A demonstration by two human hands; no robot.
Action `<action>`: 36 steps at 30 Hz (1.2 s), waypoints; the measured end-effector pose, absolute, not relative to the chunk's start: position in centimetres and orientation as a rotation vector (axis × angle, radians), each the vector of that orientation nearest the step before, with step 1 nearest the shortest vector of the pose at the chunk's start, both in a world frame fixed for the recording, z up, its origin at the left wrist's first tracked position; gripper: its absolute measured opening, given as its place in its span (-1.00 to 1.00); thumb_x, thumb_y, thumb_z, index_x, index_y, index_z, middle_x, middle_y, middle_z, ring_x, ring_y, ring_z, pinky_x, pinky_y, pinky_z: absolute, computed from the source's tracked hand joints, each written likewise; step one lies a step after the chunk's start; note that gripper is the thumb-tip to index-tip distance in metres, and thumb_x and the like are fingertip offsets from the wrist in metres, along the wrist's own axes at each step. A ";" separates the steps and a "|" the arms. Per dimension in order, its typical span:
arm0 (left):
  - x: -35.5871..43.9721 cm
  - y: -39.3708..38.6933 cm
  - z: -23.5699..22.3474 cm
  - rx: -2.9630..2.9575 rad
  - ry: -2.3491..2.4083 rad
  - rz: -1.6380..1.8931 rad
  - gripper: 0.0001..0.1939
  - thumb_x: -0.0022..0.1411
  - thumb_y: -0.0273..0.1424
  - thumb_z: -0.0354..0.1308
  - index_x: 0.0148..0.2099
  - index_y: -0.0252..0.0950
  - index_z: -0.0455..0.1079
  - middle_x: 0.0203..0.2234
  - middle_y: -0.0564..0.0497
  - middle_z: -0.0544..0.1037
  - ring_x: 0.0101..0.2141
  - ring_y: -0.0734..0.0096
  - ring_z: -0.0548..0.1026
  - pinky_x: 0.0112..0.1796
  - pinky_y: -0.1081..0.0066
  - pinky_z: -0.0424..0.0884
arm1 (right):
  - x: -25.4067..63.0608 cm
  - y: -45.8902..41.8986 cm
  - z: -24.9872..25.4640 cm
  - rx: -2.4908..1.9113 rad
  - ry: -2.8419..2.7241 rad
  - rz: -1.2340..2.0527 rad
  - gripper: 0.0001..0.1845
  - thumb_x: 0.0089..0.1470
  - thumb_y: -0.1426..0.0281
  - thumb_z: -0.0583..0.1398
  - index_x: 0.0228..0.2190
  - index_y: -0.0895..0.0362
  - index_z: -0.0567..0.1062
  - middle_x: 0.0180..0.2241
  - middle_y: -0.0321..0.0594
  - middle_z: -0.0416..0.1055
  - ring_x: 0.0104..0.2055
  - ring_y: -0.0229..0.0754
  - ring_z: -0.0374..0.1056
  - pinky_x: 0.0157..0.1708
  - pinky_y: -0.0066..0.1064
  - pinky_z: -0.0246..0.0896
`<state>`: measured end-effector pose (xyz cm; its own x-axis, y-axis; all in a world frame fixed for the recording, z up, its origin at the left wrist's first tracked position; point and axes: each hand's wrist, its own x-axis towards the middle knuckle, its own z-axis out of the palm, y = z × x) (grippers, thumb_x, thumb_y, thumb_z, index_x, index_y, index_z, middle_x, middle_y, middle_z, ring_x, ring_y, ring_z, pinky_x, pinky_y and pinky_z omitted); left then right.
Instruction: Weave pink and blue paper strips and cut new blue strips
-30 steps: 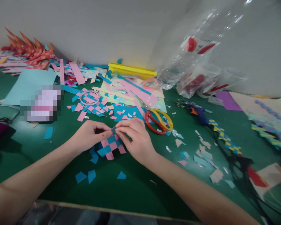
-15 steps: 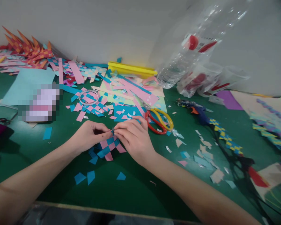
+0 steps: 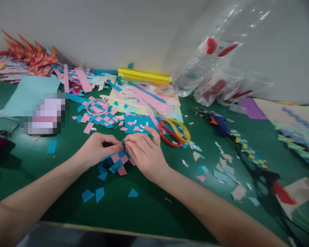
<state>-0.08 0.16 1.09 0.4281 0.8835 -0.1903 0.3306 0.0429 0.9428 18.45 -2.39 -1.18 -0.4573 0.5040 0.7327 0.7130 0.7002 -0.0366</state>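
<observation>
Between my fingertips is a piece of woven paper [image 3: 120, 159] in a pink and blue check, held just over the green table [image 3: 154, 202]. My left hand [image 3: 99, 149] pinches its upper point from the left, thumb and forefinger pressed together. From the right, my right hand [image 3: 145, 151] is closed on the same point, its fingers curled and covering part of the weave. Small blue paper scraps [image 3: 100, 194] lie below it. Scissors [image 3: 173, 132] with one red and one yellow handle rest open beyond my right hand.
A roll of tape [image 3: 97, 107] lies on woven strips behind my hands. A yellow holder [image 3: 145, 76] stands against the wall. To the right are a tilted clear plastic bottle [image 3: 208, 55], plastic cups [image 3: 257, 87] and a dark blue glue gun [image 3: 218, 125]. A blurred-out object [image 3: 45, 115] lies left.
My right hand has shifted slightly left and its fingers have curled further around the woven paper. The paper has tilted a little. My left hand stays nearly in place.
</observation>
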 end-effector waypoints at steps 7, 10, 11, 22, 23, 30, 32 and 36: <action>-0.2 0.2 0.9 1.490 1.092 0.628 -0.74 0.05 -0.20 0.27 -0.40 -0.32 0.55 -0.48 0.02 0.52 -0.45 0.45 0.39 -0.42 0.49 0.33 | 18.5 -2.4 -1.1 -0.943 -2.145 -0.309 -0.83 0.19 0.55 0.08 -0.33 0.09 0.42 -0.26 -0.24 0.54 -0.25 -0.23 0.44 0.17 -0.14 0.00; -0.2 0.2 1.0 1.482 1.086 0.631 -0.75 0.05 -0.22 0.27 -0.41 -0.33 0.55 -0.49 0.03 0.51 -0.46 0.48 0.38 -0.43 0.50 0.31 | 18.5 -2.3 -1.2 -0.952 -2.145 -0.282 -0.83 0.20 0.55 0.07 -0.31 0.08 0.41 -0.25 -0.23 0.54 -0.24 -0.23 0.44 0.16 -0.15 -0.01; -0.1 0.2 1.1 1.480 1.086 0.630 -0.76 0.05 -0.22 0.27 -0.42 -0.33 0.55 -0.49 0.03 0.51 -0.47 0.49 0.37 -0.43 0.51 0.31 | 18.5 -2.3 -1.2 -0.952 -2.142 -0.279 -0.83 0.19 0.56 0.07 -0.31 0.09 0.41 -0.25 -0.22 0.54 -0.24 -0.23 0.45 0.17 -0.15 -0.02; -0.2 0.2 1.2 1.451 1.075 0.636 -0.81 0.05 -0.28 0.28 -0.43 -0.32 0.55 -0.50 0.04 0.52 -0.49 0.51 0.35 -0.45 0.51 0.29 | 18.7 -2.0 -1.7 -0.953 -2.151 -0.262 -0.82 0.21 0.57 0.04 -0.28 0.10 0.38 -0.22 -0.19 0.53 -0.20 -0.23 0.44 0.19 -0.16 -0.06; -0.1 0.2 1.2 1.449 1.075 0.635 -0.81 0.05 -0.28 0.28 -0.43 -0.32 0.55 -0.50 0.04 0.52 -0.49 0.51 0.35 -0.45 0.51 0.29 | 18.7 -2.0 -1.8 -0.953 -2.151 -0.256 -0.82 0.21 0.57 0.04 -0.28 0.11 0.38 -0.22 -0.19 0.53 -0.19 -0.23 0.44 0.20 -0.15 -0.06; 0.1 -0.3 1.5 1.421 1.024 0.623 -0.81 0.05 -0.27 0.30 -0.39 -0.32 0.57 -0.47 0.04 0.53 -0.43 0.48 0.39 -0.39 0.51 0.31 | 18.6 -2.2 -1.9 -0.899 -2.152 -0.261 -0.78 0.22 0.60 0.00 -0.25 0.14 0.40 -0.23 -0.17 0.53 -0.21 -0.24 0.44 0.18 -0.14 -0.03; 0.1 -0.3 1.5 1.420 1.019 0.618 -0.79 0.06 -0.26 0.30 -0.38 -0.32 0.57 -0.45 0.03 0.54 -0.42 0.47 0.40 -0.38 0.50 0.32 | 18.6 -2.1 -1.9 -0.918 -2.123 -0.251 -0.78 0.21 0.60 0.02 -0.27 0.13 0.41 -0.24 -0.19 0.53 -0.22 -0.24 0.44 0.16 -0.15 -0.01; -0.2 0.0 1.5 1.424 1.033 0.623 -0.80 0.06 -0.25 0.30 -0.34 -0.30 0.57 -0.43 0.04 0.56 -0.41 0.48 0.40 -0.37 0.51 0.32 | 18.9 -1.8 -1.6 -1.012 -1.996 -0.171 -0.86 0.18 0.56 0.09 -0.30 0.11 0.41 -0.25 -0.19 0.53 -0.20 -0.21 0.44 0.07 -0.18 0.10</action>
<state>-0.18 -0.03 1.55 0.4604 0.8649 -0.2001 0.2260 0.1038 0.9686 18.87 -1.82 -1.59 -0.2935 0.5916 0.7509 0.7109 0.6602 -0.2423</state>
